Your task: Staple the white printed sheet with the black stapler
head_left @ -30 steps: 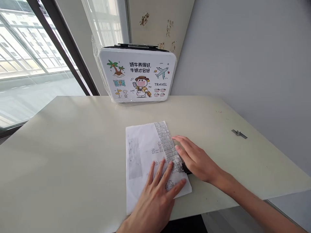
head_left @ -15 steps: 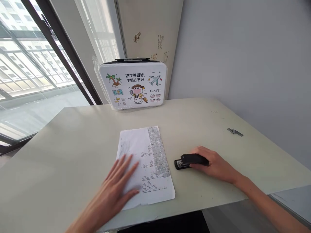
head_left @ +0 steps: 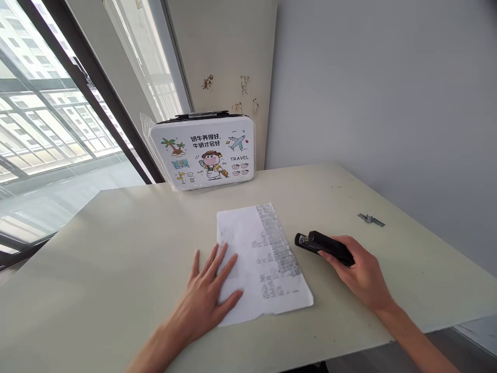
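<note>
A printed sheet of paper (head_left: 248,259), possibly more than one sheet, lies on the table with small text and a grey strip along its right side. My left hand (head_left: 209,285) is spread flat on the paper's left edge, its fingers apart. To the right of the paper, my right hand (head_left: 361,264) is wrapped round a black stapler (head_left: 330,247). The stapler's jaws are apart and its front end points left, toward the paper without touching it. My right palm and fingers hide its back end.
A white cartoon-printed suitcase (head_left: 205,155) in clear plastic stands at the table's back edge. A small grey metal piece (head_left: 370,219) lies at the right. The pale table (head_left: 116,269) meets a grey wall on the right; a window is at the left.
The paper has slid to the right under my left hand. My right hand has moved slightly right with the stapler, which has turned a little. The view has shifted.
</note>
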`<state>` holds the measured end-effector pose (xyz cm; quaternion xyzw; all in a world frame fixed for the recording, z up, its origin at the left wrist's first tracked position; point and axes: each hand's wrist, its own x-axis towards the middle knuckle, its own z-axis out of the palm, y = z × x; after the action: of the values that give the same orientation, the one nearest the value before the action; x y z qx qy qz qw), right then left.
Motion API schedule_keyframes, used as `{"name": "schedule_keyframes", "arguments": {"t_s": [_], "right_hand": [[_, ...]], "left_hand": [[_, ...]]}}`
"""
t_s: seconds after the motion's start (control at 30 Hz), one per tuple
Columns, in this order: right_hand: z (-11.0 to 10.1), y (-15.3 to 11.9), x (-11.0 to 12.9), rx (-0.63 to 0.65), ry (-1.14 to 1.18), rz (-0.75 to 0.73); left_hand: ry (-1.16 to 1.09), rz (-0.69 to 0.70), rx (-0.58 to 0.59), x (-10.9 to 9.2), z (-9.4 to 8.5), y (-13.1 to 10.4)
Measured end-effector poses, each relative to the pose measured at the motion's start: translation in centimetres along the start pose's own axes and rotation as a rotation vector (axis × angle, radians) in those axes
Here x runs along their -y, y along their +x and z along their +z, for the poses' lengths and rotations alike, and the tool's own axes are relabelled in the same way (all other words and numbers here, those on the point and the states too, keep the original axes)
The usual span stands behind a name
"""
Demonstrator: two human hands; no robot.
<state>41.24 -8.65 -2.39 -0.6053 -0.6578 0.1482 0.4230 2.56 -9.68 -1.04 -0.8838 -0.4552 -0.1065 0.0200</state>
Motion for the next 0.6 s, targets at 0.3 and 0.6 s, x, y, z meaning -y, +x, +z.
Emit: {"name": "schedule_keyframes", "arguments": {"t_s": [0.3, 0.6], "right_hand": [[0.0, 0.2, -0.6, -0.257, -0.128, -0.15], [0.2, 0.6, -1.1, -0.226, -0.156, -0.209]], "left_hand": [[-0.134, 0.013, 0.068, -7.1, 4.5, 14.3], [-0.236, 0.043, -0.032, -9.9, 6.5, 18.4]]}}
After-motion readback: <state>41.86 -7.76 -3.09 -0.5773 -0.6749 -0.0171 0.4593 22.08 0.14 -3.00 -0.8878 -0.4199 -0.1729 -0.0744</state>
